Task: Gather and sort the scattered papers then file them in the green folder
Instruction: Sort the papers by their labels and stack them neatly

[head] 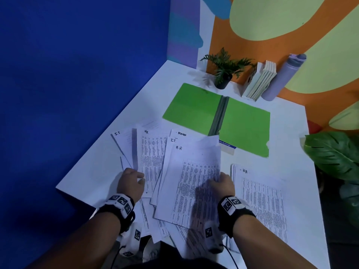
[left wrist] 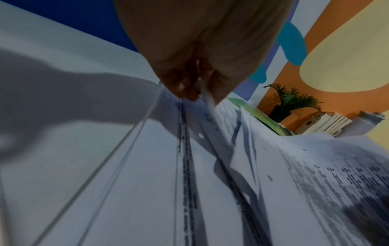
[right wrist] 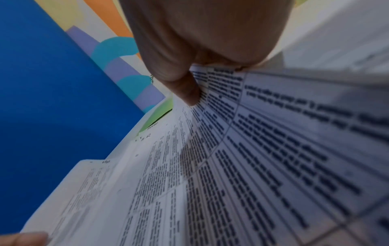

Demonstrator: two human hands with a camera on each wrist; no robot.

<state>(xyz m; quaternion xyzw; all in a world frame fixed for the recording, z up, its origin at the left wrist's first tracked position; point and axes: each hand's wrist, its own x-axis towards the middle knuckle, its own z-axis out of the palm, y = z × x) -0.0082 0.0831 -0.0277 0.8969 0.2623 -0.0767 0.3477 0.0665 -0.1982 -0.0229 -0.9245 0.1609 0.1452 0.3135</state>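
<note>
R hand (head: 222, 184) pinches printed white "H.R" sheet (head: 191, 183), long axis away w/ header far; L hand (head: 131, 182) pinches fanned white sheets (head: 132, 150); open green folder (head: 194, 107) spine runs away.

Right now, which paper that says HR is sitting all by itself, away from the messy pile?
The H.R sheet on the right side of the table. It lies apart, right of the right hand; the other HR sheets overlap in the pile.
</note>
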